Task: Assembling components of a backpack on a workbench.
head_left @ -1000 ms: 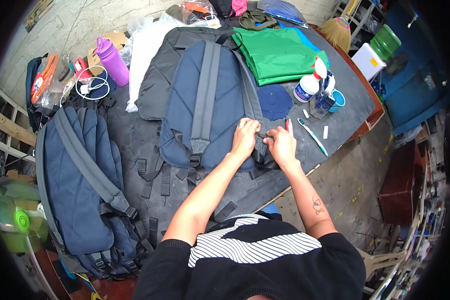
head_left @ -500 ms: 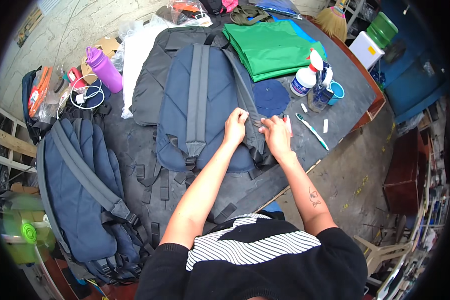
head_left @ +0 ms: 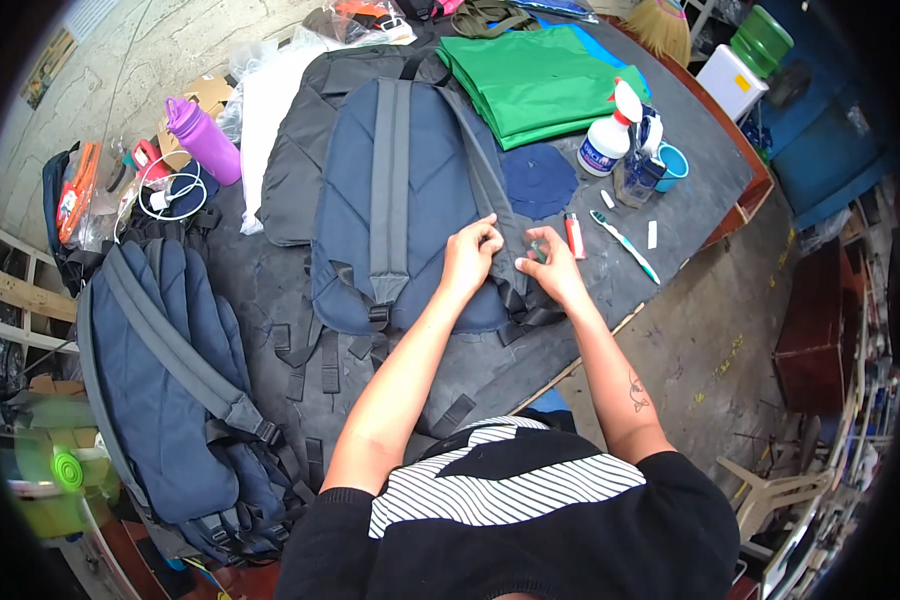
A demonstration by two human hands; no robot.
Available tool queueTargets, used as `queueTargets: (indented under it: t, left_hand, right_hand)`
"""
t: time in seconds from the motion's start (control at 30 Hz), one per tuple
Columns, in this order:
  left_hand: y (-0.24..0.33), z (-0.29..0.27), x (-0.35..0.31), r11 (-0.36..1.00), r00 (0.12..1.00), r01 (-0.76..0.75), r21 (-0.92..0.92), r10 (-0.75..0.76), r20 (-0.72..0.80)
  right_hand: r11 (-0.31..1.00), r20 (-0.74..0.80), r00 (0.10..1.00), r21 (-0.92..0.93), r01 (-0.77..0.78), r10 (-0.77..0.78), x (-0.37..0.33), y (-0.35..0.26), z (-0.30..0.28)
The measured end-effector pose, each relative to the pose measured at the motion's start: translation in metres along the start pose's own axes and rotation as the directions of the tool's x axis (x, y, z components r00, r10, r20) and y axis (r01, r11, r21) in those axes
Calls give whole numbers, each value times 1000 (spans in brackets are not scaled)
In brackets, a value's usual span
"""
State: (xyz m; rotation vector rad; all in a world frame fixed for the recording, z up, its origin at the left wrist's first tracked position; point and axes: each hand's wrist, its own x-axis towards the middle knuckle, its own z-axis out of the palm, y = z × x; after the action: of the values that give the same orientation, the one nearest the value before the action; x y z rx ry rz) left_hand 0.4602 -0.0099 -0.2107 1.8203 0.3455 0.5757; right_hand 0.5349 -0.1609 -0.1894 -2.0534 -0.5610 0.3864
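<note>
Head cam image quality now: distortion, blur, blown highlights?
Head view: strong fisheye, straight edges bow, black corners; head view: the green fan at lower left is smeared, probably spinning; head view: the white sheet looks nearly washed out; head view: left hand and right hand look reasonably sharp.

I see workshop — black-topped worktable [head_left: 705, 185] with navy backpacks [head_left: 160, 390], folded green sheeting [head_left: 530, 90] — straw broom [head_left: 660, 30], concrete floor [head_left: 670, 370].
</note>
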Motion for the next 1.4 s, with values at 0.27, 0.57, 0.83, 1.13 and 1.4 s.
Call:
queueTargets:
  t: [0.27,0.57,0.83,1.13,1.4]
  left_hand:
    - [19,25,-25,848,947,-178,498,286,-148]
    - [18,4,-15,985,999,-19,174,13,37]
    - [28,2,-14,991,992,75,113,-85,88]
    - [32,-5,-10,990,965,134,52,-142,221]
    - [5,-2,-17,985,990,119,-123,-109,85]
  right_hand:
    - [954,-63,998,298,2,18,-6,12,12]
    - [831,-207,898,-500,245,-389,-31,-12,-3]
    - [738,-126,868,-592,323,-481,-34,-24,-8]
    - [828,-123,926,-500,254,-358,-45,-20,-19]
    - [991,-138,984,-84,102,-113,-46,-21,-5]
